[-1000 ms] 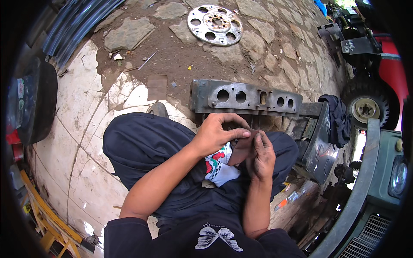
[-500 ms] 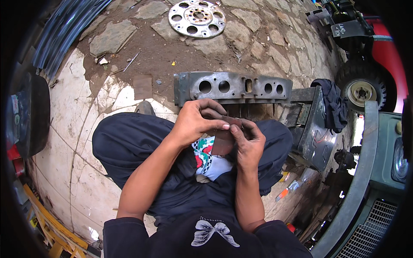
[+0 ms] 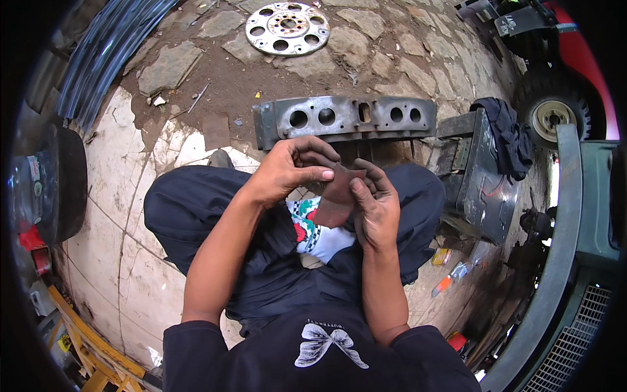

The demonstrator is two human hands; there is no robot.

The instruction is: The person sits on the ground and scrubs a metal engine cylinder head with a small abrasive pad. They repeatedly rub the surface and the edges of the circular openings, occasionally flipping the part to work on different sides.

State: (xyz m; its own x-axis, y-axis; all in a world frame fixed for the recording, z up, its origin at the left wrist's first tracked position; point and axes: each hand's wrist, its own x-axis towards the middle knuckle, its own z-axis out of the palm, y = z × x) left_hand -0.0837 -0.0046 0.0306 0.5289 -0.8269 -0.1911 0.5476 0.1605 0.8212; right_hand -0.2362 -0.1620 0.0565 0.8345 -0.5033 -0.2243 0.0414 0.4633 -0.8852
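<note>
Both hands meet above my lap around a brown piece of sandpaper [image 3: 336, 199], its surface dull and dark. My left hand [image 3: 290, 171] pinches its upper left edge between thumb and fingers. On the other side, my right hand [image 3: 377, 209] grips the right edge, the thumb lying on its face and the fingers mostly behind. The sheet hangs down with its lower part free. Just beyond my hands stands a long metal panel [image 3: 349, 119] with several round holes and one oblong slot, its surface partly dark, partly bare grey.
A perforated metal disc [image 3: 288, 29] lies on the stone paving ahead. At right stand a dark metal box [image 3: 488, 196] with a cloth [image 3: 499, 140] draped over it, and a wheel [image 3: 552, 117]. An orange-tipped tool [image 3: 444, 285] rests on the floor. A black rounded object [image 3: 65, 183] is at left.
The sandpaper's top edge, earlier bunched between my fingertips, now shows more openly. My hands have drawn slightly apart, and the whole view has shifted a little.
</note>
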